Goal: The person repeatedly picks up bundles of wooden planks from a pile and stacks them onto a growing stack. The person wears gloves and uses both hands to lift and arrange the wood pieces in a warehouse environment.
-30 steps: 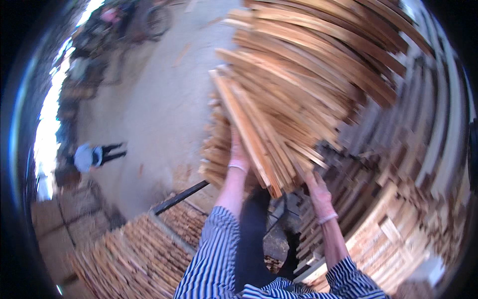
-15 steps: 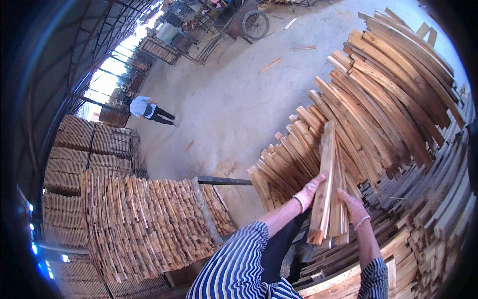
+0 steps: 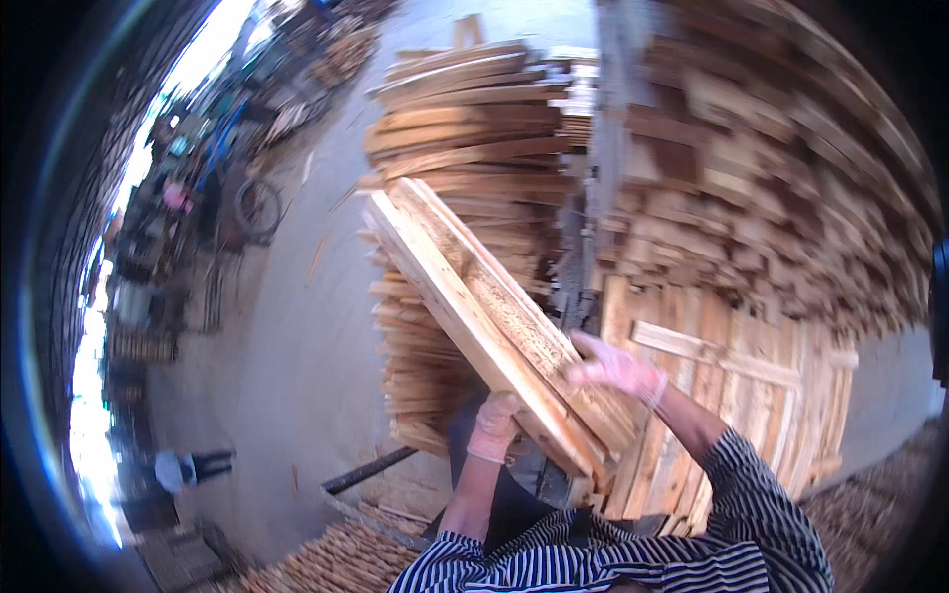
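Several pale wooden boards (image 3: 474, 316) lie side by side in a slanting bundle in front of me, their far ends pointing up and left. My left hand (image 3: 493, 427), in a pinkish glove, is closed around the bundle's left edge near its lower end. On the right edge, my gloved right hand (image 3: 621, 374) rests its fingers over the boards, with the thumb spread apart. Parts of both hands' fingers are hidden or blurred. Directly behind the bundle rises a tall stack of boards (image 3: 465, 124).
To the right is a flat layer of boards (image 3: 682, 395) with light cross slats. A large blurred wood stack (image 3: 751, 168) stands beyond it. A dark metal bar (image 3: 368, 469) crosses at lower left. A wheeled cart (image 3: 259, 208) and another person (image 3: 176, 472) are farther left.
My view has swung to the right. The boards have come away from the leaning row, carried along in my hands, and now slant up to the left. The right hand's fingers are more spread.
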Tool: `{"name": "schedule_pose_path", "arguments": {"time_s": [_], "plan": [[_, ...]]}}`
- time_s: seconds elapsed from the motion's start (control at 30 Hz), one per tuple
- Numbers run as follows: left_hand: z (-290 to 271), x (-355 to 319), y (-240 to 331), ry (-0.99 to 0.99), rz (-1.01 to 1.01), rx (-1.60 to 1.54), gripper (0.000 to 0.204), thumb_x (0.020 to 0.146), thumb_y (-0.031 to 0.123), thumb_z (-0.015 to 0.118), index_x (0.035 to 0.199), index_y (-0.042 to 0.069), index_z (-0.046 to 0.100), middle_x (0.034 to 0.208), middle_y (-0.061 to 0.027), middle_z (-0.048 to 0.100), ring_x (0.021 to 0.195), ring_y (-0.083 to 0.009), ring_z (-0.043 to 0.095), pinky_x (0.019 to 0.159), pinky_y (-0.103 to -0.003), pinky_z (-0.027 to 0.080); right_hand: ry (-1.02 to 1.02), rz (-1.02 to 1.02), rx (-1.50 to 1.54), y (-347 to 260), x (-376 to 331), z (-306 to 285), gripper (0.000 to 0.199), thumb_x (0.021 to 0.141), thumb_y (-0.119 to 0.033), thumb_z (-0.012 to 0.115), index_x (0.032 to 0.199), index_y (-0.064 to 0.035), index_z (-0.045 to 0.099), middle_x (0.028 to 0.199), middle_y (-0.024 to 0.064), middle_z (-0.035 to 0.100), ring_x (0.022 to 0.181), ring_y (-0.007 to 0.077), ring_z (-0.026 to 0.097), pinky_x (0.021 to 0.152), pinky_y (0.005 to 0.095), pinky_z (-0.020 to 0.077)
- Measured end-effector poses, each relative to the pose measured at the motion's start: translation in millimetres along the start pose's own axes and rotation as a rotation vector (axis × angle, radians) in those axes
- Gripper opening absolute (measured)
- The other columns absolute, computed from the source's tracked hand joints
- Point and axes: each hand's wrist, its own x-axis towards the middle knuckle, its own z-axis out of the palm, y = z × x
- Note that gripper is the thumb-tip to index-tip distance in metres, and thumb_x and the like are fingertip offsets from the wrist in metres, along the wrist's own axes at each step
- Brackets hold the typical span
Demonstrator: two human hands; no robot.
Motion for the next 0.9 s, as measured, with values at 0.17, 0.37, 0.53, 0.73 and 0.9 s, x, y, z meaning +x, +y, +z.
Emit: {"name": "schedule_pose_path", "arguments": {"time_s": [0.17,0.37,0.53,0.73,0.9], "plan": [[92,10,8,-0.176,0.02,0.278,0.091,0.064,0.02,0.09,0.143,0.002,0.049,0.131,-0.0086,0.06,0.118,-0.0245,0.06,0.105,-0.04,0.05,0.324,-0.222,-0.183,-55,-57,-8,0.115,0.064,-0.06,0.09,0.147,0.0035,0.042,0.136,0.0229,0.058,0.13,0.0315,0.055,0.11,0.0388,0.0437],[113,4,-24,-0.392,0.304,0.868,0.066,0.065,0.038,0.095,0.118,0.006,0.071,0.107,-0.0066,0.073,0.096,-0.0229,0.07,0.088,-0.041,0.059,0.583,-0.348,-0.475,-61,-172,-21,0.107,0.063,-0.051,0.091,0.145,-0.001,0.044,0.129,0.0193,0.06,0.124,0.0298,0.059,0.103,0.0391,0.0489],[154,23,-61,-0.773,0.62,1.518,0.055,0.067,0.046,0.093,0.109,0.015,0.076,0.104,-0.0056,0.076,0.092,-0.0263,0.074,0.084,-0.042,0.059,0.672,-0.511,-0.294,30,-212,-42,0.11,0.061,-0.045,0.093,0.148,-0.0049,0.04,0.133,0.0166,0.059,0.125,0.031,0.06,0.105,0.0387,0.0484],[194,4,-75,-0.703,0.456,1.453,0.054,0.067,0.031,0.094,0.11,0.005,0.073,0.106,-0.0082,0.073,0.091,-0.0249,0.07,0.086,-0.04,0.057,0.76,-0.427,-0.041,47,-254,-29,0.109,0.07,-0.048,0.091,0.155,-0.0115,0.034,0.138,0.0167,0.06,0.131,0.0267,0.056,0.109,0.0384,0.0445],[207,-27,-142,-0.434,-0.113,0.786,0.057,0.075,0.014,0.083,0.124,-0.004,0.06,0.109,-0.0108,0.068,0.09,-0.0243,0.067,0.086,-0.038,0.057,0.954,-0.404,0.202,104,-303,-10,0.111,0.08,-0.065,0.076,0.162,-0.0097,0.025,0.15,0.0224,0.051,0.137,0.0325,0.05,0.114,0.0388,0.0396]]}}
